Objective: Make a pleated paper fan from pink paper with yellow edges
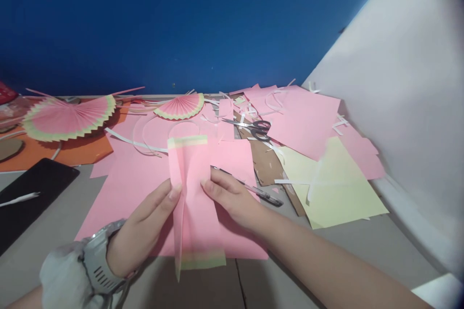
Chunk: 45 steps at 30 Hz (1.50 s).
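A pink paper strip [197, 193] with yellow-green bands at its top and bottom ends is held upright in the middle, creased lengthwise near its left side. My left hand [145, 224] pinches the folded left edge between thumb and fingers. On the right edge, my right hand [232, 200] grips the same paper, its thumb on the front face. Large pink sheets [126, 193] lie on the floor beneath. A pen [266, 196] rests just beyond my right hand. Black-handled scissors [255, 128] lie behind it on brown cardboard [266, 159].
Two pleated pink fans [74, 118] [181, 106] with yellow-green rims lie at the back and left. A black tablet [36, 198] is at left. Pale yellow paper [337, 193], pink sheets [308, 116] and white scraps lie right, beside a white wall [406, 82]. A blue wall [163, 24] stands behind.
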Motion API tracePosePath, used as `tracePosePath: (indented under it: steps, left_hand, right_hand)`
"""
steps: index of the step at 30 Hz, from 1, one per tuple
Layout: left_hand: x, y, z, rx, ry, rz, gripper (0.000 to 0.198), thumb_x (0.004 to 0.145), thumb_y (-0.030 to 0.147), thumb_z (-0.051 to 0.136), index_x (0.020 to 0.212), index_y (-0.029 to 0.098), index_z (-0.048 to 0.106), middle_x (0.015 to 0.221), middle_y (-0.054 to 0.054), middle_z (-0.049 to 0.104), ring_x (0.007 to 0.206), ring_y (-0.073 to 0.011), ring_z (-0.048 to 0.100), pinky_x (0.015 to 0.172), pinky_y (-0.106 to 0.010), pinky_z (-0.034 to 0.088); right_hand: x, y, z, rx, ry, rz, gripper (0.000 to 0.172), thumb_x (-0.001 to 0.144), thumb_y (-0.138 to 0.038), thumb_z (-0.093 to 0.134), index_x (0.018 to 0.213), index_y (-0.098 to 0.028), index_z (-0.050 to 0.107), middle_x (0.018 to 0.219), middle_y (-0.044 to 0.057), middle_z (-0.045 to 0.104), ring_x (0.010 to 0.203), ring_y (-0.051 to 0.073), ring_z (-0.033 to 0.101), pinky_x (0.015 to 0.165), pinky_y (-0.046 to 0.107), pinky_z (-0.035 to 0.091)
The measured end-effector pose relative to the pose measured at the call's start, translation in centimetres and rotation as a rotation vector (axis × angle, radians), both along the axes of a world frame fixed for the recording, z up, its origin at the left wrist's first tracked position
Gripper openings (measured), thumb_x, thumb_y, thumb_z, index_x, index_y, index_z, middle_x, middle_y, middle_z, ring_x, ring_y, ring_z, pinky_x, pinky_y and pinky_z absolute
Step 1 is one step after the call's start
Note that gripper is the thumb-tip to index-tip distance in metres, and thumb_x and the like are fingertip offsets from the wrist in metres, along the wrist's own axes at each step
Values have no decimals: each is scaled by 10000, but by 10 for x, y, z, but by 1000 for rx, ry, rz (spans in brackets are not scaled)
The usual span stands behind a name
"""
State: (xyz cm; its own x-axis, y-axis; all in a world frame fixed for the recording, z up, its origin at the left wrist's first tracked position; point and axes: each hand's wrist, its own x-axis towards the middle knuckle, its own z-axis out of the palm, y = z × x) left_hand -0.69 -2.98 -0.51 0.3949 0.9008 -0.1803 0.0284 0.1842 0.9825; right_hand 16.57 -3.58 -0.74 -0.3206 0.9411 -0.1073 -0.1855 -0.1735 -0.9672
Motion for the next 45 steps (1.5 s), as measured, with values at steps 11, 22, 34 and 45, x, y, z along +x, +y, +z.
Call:
tracePosePath:
  steps: [11, 22, 34, 45]
  left_hand:
    - [-4, 3, 2, -66, -154, -48, 414, 837, 287, 566, 1244, 299, 494, 1311, -18, 531, 1223, -251, 465, 974, -354, 437]
    - [0, 4, 5, 17, 132, -59, 194, 864, 334, 529, 1026, 236, 574, 852, 13, 658, 697, -125, 580, 631, -214, 462]
    - [0, 0, 6, 42, 100, -58, 260, 915, 365, 423, 1105, 234, 544, 1144, -13, 614, 1094, -178, 521, 920, -261, 406]
    - [2, 3, -7, 157, 72, -72, 393, 898, 305, 469, 1266, 256, 337, 1251, -66, 503, 1165, -196, 489, 948, -315, 415]
  right_hand:
    - [4, -2, -7, 13, 115, -37, 84, 849, -267, 551, 915, -217, 568, 884, -3, 533, 869, 140, 516, 806, 290, 394]
    - [-5, -6, 4, 148, -428, -121, 204, 867, -380, 512, 911, -182, 539, 836, 18, 545, 773, 151, 503, 718, 284, 428]
    - [0, -4, 8, 99, -111, 25, 207, 877, -364, 518, 958, -201, 617, 958, 25, 617, 955, 166, 559, 858, 311, 440]
    - [1, -7, 1, 168, -140, 34, 228, 779, -344, 655, 890, -199, 518, 901, 18, 559, 849, 160, 554, 759, 300, 458]
